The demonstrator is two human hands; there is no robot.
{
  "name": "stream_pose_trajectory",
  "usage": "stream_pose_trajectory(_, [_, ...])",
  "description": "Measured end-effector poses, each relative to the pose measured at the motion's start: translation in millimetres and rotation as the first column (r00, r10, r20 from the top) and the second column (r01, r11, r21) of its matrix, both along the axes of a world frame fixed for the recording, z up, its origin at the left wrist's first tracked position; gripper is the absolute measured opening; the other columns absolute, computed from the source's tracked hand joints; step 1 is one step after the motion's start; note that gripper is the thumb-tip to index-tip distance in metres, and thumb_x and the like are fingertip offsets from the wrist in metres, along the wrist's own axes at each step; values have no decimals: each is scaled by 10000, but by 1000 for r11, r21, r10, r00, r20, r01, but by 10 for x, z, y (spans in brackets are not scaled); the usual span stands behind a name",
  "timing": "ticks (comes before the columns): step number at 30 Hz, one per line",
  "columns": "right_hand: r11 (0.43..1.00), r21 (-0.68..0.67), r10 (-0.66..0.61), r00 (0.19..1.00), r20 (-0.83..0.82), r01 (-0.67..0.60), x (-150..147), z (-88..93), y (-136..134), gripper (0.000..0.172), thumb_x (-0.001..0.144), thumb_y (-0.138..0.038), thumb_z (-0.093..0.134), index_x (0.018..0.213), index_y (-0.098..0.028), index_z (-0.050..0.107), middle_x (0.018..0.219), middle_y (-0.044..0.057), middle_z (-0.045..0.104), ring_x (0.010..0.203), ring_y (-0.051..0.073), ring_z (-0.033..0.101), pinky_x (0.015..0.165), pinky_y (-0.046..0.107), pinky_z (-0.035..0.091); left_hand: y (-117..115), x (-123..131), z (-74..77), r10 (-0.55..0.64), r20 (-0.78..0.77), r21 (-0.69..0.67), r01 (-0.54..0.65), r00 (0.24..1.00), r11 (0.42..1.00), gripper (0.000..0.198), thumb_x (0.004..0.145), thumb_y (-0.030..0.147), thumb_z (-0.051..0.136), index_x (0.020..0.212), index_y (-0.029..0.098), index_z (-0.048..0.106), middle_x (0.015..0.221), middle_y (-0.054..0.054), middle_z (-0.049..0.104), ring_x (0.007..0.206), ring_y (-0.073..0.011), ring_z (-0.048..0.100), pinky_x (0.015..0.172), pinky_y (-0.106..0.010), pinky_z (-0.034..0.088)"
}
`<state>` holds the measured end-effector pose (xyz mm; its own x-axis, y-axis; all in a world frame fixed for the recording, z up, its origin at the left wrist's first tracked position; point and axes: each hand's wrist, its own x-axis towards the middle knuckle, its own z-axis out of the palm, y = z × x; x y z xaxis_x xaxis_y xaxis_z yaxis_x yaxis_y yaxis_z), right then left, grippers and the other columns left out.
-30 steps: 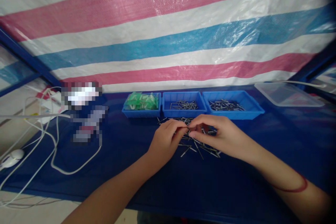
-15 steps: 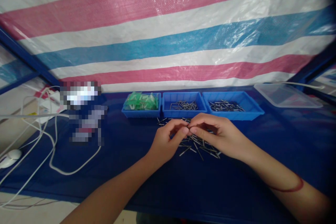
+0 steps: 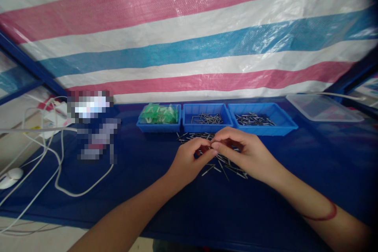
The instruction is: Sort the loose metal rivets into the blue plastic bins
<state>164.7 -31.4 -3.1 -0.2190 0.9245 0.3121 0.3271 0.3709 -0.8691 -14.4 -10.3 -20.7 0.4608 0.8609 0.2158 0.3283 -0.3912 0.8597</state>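
Note:
My left hand and my right hand meet fingertip to fingertip over a loose pile of thin metal pins on the blue table. Both are closed in a pinch, thumbs against fingers. Whatever lies between the fingertips is too small and too covered to make out. The pins look like blind rivets, dark and silvery, and my hands hide part of the pile. Just beyond stand a middle blue bin and a right blue bin, each with similar metal pieces inside.
A left blue bin holds green-and-clear plastic packets. White cables and a white mouse lie at the left, near a blurred-out device. A clear plastic lid rests at the back right. Striped sheeting hangs behind.
My left thumb has slid slightly right and down, and the fingertips have shifted against each other. My right forearm has moved a little to the left. Bins and pile look unchanged.

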Motion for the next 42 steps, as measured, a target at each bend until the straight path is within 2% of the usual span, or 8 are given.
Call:
stream_pose_trajectory(17, [994, 92, 52, 990, 132, -65, 49, 46, 53, 154, 918, -314, 509, 883, -216, 621, 886, 46, 613, 791, 162, 581, 700, 306, 470, -5, -26, 79, 97, 112, 119, -110, 989, 987, 136, 847, 301, 615, 852, 165, 620, 782, -15, 609, 701, -126, 559, 659, -240, 440])
stream_pose_trajectory(21, [965, 218, -196, 957, 216, 148, 262, 84, 144, 221, 914, -340, 491, 782, -213, 613, 849, 50, 646, 789, 181, 595, 701, 316, 459, 2, -34, 47, -36, -46, 188, 45, 998, 981, 207, 870, 341, 604, 993, 178, 641, 862, -33, 649, 799, -150, 596, 740, -265, 455])
stream_pose_trajectory(23, [895, 302, -413, 866, 282, 329, 461, 100, 209, 226, 891, -355, 502, 768, -207, 619, 802, 50, 647, 739, 186, 595, 652, 313, 442, -2, -43, 26, -106, -190, 277, 157, 976, 948, 243, 864, 369, 612, 1024, 192, 661, 941, -54, 657, 899, -181, 593, 820, -311, 438])
stream_pose_trajectory(26, [696, 487, -713, 587, 384, 527, 780, 102, 301, 230, 848, -358, 505, 744, -193, 628, 722, 50, 631, 652, 181, 584, 621, 314, 424, -13, -62, -8, -141, -403, 359, 298, 904, 885, 275, 848, 394, 631, 1070, 239, 675, 1050, -55, 646, 1002, -219, 554, 848, -362, 387])
stream_pose_trajectory(27, [640, 528, -769, 479, 425, 559, 867, 98, 323, 253, 846, -369, 483, 730, -197, 628, 725, 64, 629, 662, 201, 589, 617, 329, 421, -16, -68, -19, -154, -448, 364, 337, 881, 868, 263, 851, 383, 631, 1074, 252, 674, 1061, -43, 645, 1011, -216, 546, 836, -359, 376])
stream_pose_trajectory(30, [597, 535, -799, 381, 466, 598, 1001, 91, 350, 312, 883, -403, 400, 792, -218, 634, 817, 113, 636, 776, 281, 608, 647, 383, 428, -23, -80, -40, -141, -529, 400, 393, 837, 828, 189, 909, 321, 564, 1045, 263, 682, 1047, -18, 651, 1010, -193, 529, 816, -347, 342])
stream_pose_trajectory(33, [629, 506, -774, 419, 474, 590, 944, 101, 329, 311, 911, -432, 376, 882, -240, 620, 866, 120, 626, 828, 297, 596, 714, 407, 438, -28, -74, -47, -114, -558, 431, 405, 822, 806, 159, 929, 293, 546, 997, 257, 686, 1012, -6, 658, 974, -174, 525, 800, -335, 319])
stream_pose_trajectory(42, [819, 451, -541, 738, 402, 354, 541, 79, 249, 158, 884, -331, 524, 900, -222, 637, 875, 67, 635, 683, 192, 572, 692, 364, 447, -9, -43, -139, -20, -578, 569, 420, 816, 707, 116, 906, 315, 596, 980, 247, 656, 960, 6, 680, 897, -174, 528, 787, -344, 269])
